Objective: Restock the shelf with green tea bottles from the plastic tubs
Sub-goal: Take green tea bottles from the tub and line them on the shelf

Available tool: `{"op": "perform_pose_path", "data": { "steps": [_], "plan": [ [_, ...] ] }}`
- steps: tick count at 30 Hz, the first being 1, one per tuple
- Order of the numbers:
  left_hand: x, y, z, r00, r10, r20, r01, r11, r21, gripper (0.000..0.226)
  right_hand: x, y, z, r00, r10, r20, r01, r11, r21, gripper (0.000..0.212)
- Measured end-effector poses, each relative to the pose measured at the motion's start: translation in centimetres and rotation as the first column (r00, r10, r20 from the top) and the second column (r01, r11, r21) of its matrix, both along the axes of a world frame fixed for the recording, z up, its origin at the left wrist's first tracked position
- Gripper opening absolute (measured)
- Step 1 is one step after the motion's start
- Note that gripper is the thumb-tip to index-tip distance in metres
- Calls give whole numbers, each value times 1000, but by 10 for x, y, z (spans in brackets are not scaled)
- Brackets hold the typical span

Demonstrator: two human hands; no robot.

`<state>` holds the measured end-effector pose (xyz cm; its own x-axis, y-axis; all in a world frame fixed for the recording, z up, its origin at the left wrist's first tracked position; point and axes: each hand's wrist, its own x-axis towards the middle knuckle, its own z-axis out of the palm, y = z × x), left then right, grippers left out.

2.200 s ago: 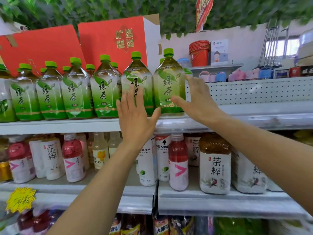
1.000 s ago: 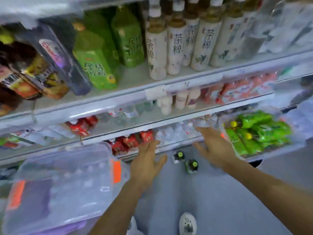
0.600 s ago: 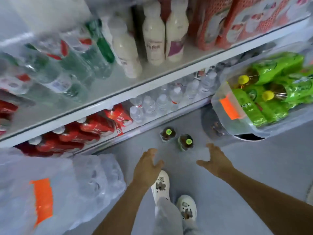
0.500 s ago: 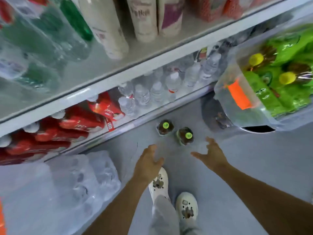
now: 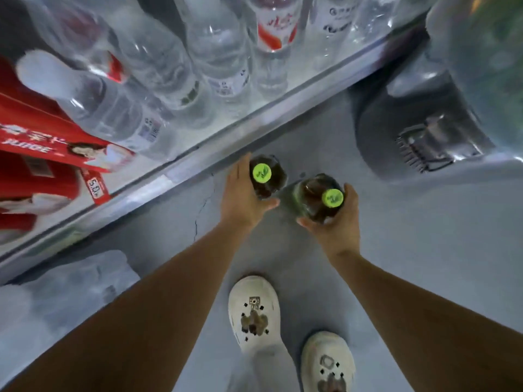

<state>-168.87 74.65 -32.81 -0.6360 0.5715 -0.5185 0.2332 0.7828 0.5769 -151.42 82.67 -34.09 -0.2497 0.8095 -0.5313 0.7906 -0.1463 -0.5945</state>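
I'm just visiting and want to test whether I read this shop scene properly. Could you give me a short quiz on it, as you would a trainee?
1. True or false: the left grip holds one green-capped bottle and the right grip holds the other bottle.
2. What stands on the lowest shelf? A: clear water bottles. B: loaves of bread. C: bananas.
3. Fill in: the person's shoes are ____.

Key: 1 true; 2 A; 3 white.
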Motion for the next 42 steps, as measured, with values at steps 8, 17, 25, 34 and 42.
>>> {"op": "perform_pose_path", "data": {
  "steps": [8,17,25,34,42],
  "plan": [
    [-10,-1,2,997,-30,-75,33,999,38,80,-1,12,6,998,59,26,-61,994,89,73],
    [13,-40,127,983,142,115,-149,987,54,58,17,13,136,979,192,76,-194,981,22,64],
    [25,-82,305,943,245,225,-265,962,63,77,23,1,328,966,240,-98,-244,969,-30,72],
    [37,-114,526,933,291,212,-344,895,284,72,23,3,541,887,355,-294,-358,933,46,69],
    [36,-142,714,903,386,189,-428,765,481,64,9,2,727,671,497,-550,-469,859,205,63]
  ]
}}
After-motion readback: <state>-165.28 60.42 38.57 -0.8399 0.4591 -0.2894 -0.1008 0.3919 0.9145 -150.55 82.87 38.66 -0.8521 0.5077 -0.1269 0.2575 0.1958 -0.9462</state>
